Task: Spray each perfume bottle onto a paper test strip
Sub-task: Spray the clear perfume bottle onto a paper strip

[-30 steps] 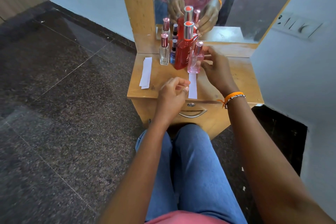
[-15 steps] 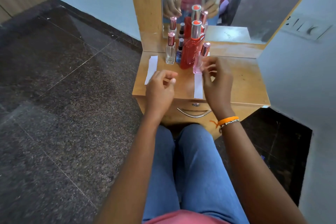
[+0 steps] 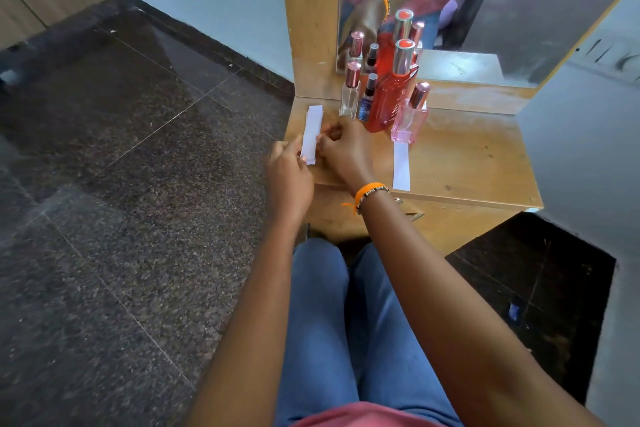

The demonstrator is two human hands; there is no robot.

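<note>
White paper strips (image 3: 311, 133) are pinched by left hand (image 3: 289, 172) and right hand (image 3: 346, 149).

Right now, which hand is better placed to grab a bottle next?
Right. The right hand sits at the strip stack directly before the clear bottle and red bottle; the left hand is farther out, off the table's left edge.

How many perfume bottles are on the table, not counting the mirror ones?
4, in a row by the mirror: clear bottle leftmost, small blue bottle, big red bottle, pink bottle rightmost. Others could hide behind.
</note>
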